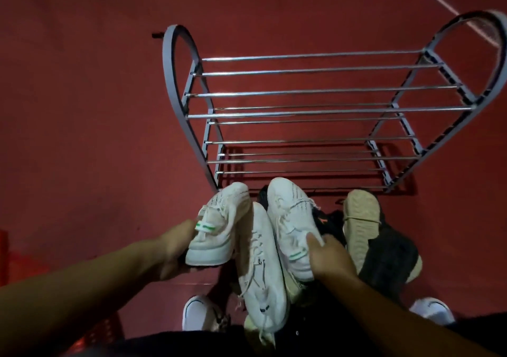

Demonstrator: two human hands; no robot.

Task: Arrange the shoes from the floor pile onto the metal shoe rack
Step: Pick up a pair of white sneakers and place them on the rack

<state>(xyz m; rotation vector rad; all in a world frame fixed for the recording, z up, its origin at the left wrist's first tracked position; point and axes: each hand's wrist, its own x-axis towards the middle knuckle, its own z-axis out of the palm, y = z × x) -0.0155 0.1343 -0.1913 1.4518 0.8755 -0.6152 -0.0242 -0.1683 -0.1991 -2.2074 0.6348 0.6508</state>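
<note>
A grey metal shoe rack (315,112) with chrome bars stands on the red floor ahead, its tiers bare. Just in front of it lies the shoe pile. My left hand (175,247) grips the heel of a white sneaker with a green stripe (219,225), held above the floor. My right hand (329,255) grips the heel of its matching white sneaker (290,219). Between them lies another white sneaker (260,271), toe toward me. A black shoe with a pale sole (365,230) lies on its side at the right.
More dark shoes (329,222) sit behind the white pair. White shoe toes show at the bottom left (197,312) and bottom right (430,310). A red plastic object (16,260) sits at the left edge. Red floor spreads left of the rack.
</note>
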